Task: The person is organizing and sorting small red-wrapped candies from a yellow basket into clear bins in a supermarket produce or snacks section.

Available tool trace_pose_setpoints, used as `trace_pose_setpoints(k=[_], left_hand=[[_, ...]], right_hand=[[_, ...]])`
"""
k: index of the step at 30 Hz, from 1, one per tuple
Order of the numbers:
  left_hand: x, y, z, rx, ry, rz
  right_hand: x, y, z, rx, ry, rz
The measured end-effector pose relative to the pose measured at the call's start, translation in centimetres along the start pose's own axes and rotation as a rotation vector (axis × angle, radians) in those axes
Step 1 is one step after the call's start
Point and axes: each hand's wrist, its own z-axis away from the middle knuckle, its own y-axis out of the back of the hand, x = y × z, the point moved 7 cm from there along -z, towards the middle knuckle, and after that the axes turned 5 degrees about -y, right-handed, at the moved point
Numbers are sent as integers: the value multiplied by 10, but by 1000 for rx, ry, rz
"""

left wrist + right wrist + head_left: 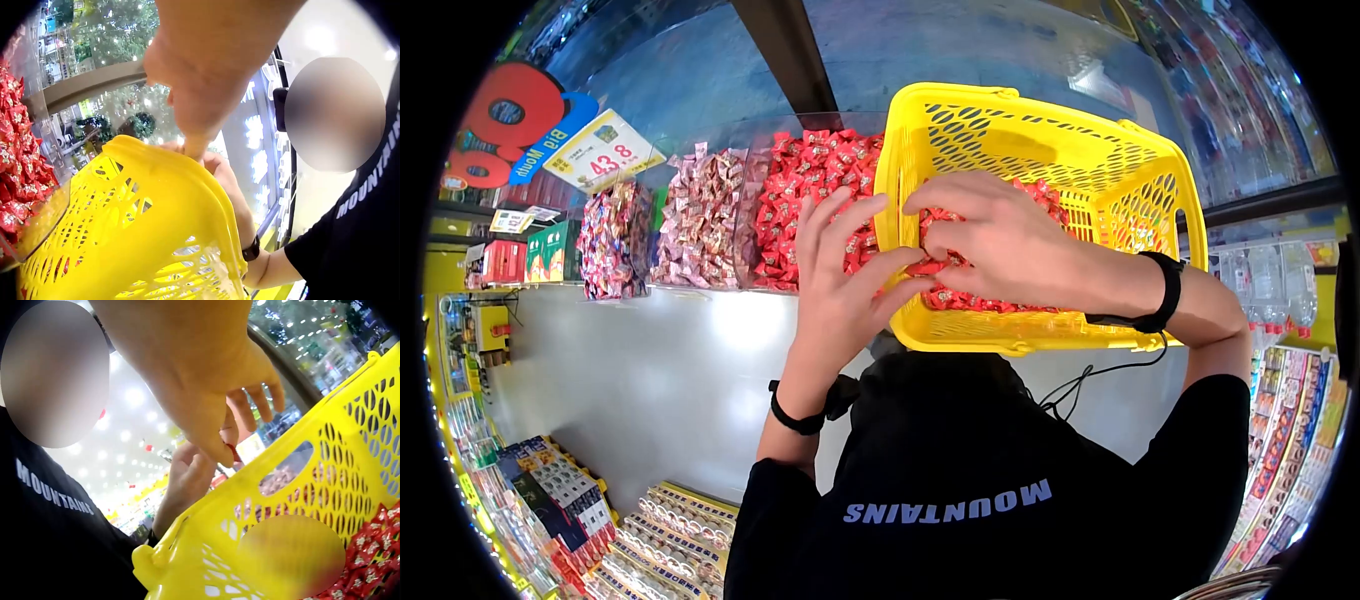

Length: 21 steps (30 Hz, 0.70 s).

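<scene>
A yellow shopping basket (1040,335) holds many red wrapped candies (369,562). Over its left rim, my two hands meet at one small red wrapped candy (925,267). My left hand (835,255) comes from the left side, thumb and forefinger tips pinching the candy while the other fingers spread upward. From the right, my right hand (1000,240) reaches across the basket with bent fingers and holds the same candy (232,452) by thumb and fingertips. In the left wrist view, the basket wall (144,219) stands below the hands, and the fingertips are mostly hidden.
Left of the basket runs a clear-walled bin of red candies (815,180). Farther left are bins of pink-wrapped candies (703,215) and multicoloured ones (612,240), under a price sign (607,150). A dark cable (1115,370) hangs by my right wrist. Stocked shelves (1280,430) stand at the right.
</scene>
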Motion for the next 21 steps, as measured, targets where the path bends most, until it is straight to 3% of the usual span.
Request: trace_pose_setpoints(k=[2, 6, 10, 14, 18, 21], left_hand=[[0, -2, 1, 5, -33, -37], [-36, 24, 14, 118, 92, -71], [-87, 16, 54, 14, 305, -177], [-90, -34, 74, -281, 218, -101], [-101, -37, 67, -209, 271, -146], [-99, -9, 37, -110, 190, -98]], right_hand=[[-1, -3, -1, -13, -11, -14], [2, 9, -1, -37, -98, 0], [6, 34, 8, 30, -141, 76], [13, 47, 22, 35, -296, 113], [14, 55, 48, 45, -389, 152], [15, 67, 80, 57, -514, 165]])
